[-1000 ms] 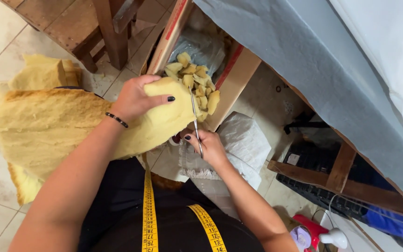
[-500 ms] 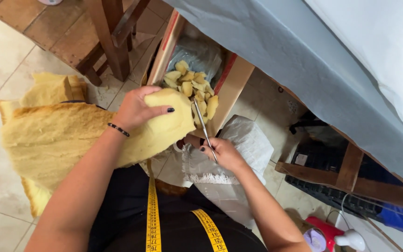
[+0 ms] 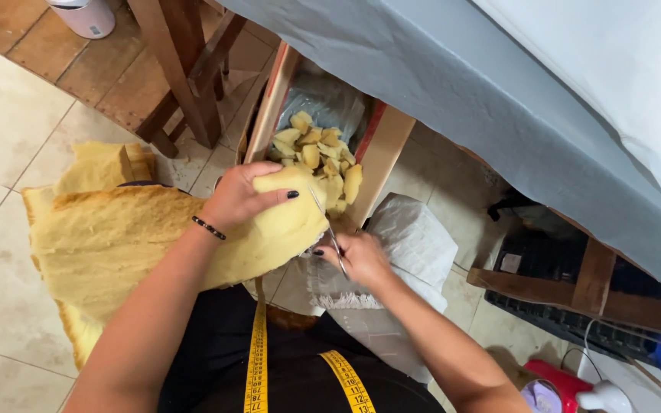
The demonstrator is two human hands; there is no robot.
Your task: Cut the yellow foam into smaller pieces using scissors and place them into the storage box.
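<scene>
A big slab of yellow foam (image 3: 124, 237) lies across my lap. My left hand (image 3: 242, 197) presses down on its right end, fingers curled over the top. My right hand (image 3: 357, 256) grips a pair of scissors (image 3: 324, 220), whose blades point up along the foam's right edge. Just beyond the blades stands a cardboard box (image 3: 380, 153) lined with plastic, and several small yellow foam pieces (image 3: 317, 149) lie in it.
A yellow measuring tape (image 3: 256, 359) hangs down my dark top. A white woven sack (image 3: 407, 245) sits under my right hand. Wooden chair legs (image 3: 181, 84) stand at the upper left, a grey cloth-covered table (image 3: 453, 84) at the right, a red-and-white object (image 3: 568, 386) at the bottom right.
The scissors' blades have tilted and shifted slightly along the foam's edge. My left hand keeps its hold on the foam. The camera has drifted a little.
</scene>
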